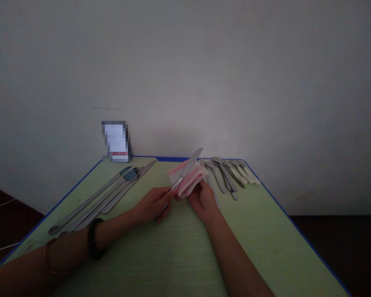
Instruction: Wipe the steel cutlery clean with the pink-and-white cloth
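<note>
My left hand [156, 204] is closed round the handle of a table knife [191, 163], whose blade points up and away to the right. Behind the blade lies a folded pink and white cloth [190, 185], held from below and the right by my right hand [204, 200]. The blade rests against or just over the cloth; I cannot tell how firmly they touch. Both are above the middle of the table. Part of the knife's handle is hidden by my left fingers.
Several long knives and other metal utensils [111, 198] lie on the left of the green table [160, 264]. Spoons and other cutlery [224, 173], some with white handles [239, 175], lie at the back right. A blurred phone-like screen [117, 142] leans on the wall.
</note>
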`<state>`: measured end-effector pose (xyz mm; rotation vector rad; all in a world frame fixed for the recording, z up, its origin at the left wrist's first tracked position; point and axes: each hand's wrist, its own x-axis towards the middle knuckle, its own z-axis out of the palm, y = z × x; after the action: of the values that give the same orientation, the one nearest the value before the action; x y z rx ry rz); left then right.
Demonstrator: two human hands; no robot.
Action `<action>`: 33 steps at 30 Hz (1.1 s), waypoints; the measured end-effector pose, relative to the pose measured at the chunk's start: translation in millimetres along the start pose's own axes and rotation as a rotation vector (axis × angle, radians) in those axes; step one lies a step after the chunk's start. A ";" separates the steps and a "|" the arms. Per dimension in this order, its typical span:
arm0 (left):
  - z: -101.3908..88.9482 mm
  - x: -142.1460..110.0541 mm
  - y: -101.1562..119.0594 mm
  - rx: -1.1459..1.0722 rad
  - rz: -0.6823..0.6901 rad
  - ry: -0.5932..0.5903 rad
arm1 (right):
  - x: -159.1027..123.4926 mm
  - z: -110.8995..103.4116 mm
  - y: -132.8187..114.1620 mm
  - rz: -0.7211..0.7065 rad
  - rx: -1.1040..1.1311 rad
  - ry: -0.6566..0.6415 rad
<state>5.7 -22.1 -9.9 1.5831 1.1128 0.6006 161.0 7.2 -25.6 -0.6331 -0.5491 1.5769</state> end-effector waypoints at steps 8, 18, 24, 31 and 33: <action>0.6 -2.0 0.8 0.061 0.018 -0.009 | -3.4 4.9 -11.6 -0.020 0.134 0.090; 1.4 -0.8 1.2 0.041 0.048 0.057 | -4.0 13.1 -8.8 -0.135 0.057 0.015; 0.1 0.5 1.1 0.004 0.004 0.083 | -2.1 1.5 -12.9 -0.017 0.131 0.023; 0.5 -1.9 -3.0 0.018 0.076 -0.054 | 0.9 5.4 -4.7 -0.075 0.037 -0.021; 0.2 -2.3 -3.8 0.006 0.078 -0.070 | -1.5 5.4 -4.1 -0.075 0.005 -0.066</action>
<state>3.5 -24.2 -13.1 1.6466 1.0055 0.5887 160.3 6.1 -18.7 -0.5519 -0.6111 1.5322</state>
